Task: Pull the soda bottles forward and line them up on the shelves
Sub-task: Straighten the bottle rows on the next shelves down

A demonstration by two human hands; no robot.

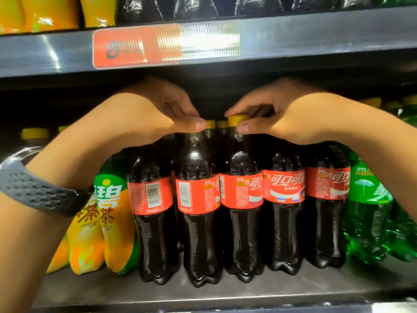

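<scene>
Cola bottles: five, red-labelled, upright in the front row on the lower shelf, centre frame.
Left grip: curled round the top of the second bottle.
Right grip: pinching the yellow cap of the third bottle.
Tea bottles: lower left.
Green bottles: right.

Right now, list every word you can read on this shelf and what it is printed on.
"可口可": red label of the fourth cola bottle from the left.
"可口": fifth cola bottle's label.
"Coca-Cola": leftmost cola bottle's label, small, at its bottom.
"碧", "茶茶": yellow-green bottle.
Too blurred or small: red shelf tag, labels' fine print, green bottle's label.
</scene>
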